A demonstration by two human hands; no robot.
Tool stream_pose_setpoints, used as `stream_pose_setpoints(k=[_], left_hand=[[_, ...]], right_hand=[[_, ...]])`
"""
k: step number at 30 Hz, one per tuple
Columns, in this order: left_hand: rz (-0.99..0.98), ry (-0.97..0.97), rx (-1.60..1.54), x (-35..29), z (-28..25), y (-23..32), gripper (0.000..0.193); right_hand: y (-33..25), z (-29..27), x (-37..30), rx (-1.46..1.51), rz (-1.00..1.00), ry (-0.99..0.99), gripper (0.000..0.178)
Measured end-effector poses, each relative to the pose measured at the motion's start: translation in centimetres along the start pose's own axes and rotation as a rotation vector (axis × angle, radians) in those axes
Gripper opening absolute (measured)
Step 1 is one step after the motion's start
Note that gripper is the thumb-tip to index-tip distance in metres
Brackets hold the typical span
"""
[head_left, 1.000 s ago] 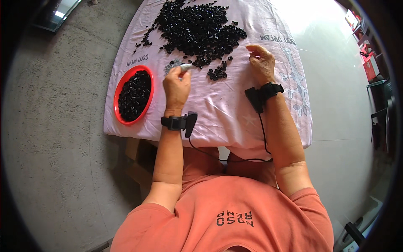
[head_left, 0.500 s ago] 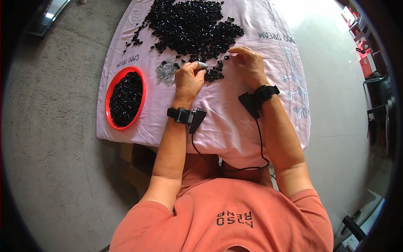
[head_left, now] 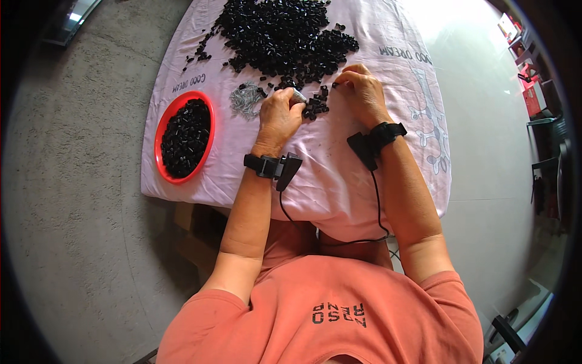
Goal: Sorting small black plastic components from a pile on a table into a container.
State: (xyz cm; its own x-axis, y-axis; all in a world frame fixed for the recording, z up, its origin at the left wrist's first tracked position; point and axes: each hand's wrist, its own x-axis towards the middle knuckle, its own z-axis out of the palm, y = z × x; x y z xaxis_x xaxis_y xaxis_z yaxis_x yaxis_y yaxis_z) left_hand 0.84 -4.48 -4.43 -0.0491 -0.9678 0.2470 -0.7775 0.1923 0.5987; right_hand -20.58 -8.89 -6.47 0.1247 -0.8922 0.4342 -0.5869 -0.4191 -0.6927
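My left hand is closed near the middle of the table, its fingers pinched together. A silvery-grey piece shows at its fingertips; whether it is held or wrapped round a finger is unclear. Just right of it lies a small cluster of black plastic pieces. My right hand pinches a single small black plastic piece between thumb and forefinger, close to the cloth. Left of my left hand is a little heap of thin silvery metal pins. A large heap of black pieces spreads beyond both hands.
A red oval basin full of black pieces stands at the table's left edge. Pink printed cloth covers the table. Each wrist wears a black strapped device, with cables running down toward my lap.
My right hand's fingertips have come down onto a loose black piece and closed on it. My left hand stays beside the small cluster. The whole view has shifted slightly.
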Motion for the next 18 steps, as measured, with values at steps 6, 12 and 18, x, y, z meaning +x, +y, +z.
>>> stream_pose_setpoints(k=[6,12,18], left_hand=[[-0.055,0.005,0.085,-0.5,-0.2,-0.1,0.013],[0.0,0.007,0.054,-0.8,-0.4,-0.4,0.014],[-0.07,-0.026,0.032,-1.0,-0.6,0.9,0.013]], right_hand=[[-0.3,-0.4,-0.2,0.072,-0.013,-0.074,0.012],[-0.4,-0.8,-0.5,0.035,-0.131,-0.196,0.01],[0.0,-0.4,-0.4,0.053,-0.099,-0.166,0.017]])
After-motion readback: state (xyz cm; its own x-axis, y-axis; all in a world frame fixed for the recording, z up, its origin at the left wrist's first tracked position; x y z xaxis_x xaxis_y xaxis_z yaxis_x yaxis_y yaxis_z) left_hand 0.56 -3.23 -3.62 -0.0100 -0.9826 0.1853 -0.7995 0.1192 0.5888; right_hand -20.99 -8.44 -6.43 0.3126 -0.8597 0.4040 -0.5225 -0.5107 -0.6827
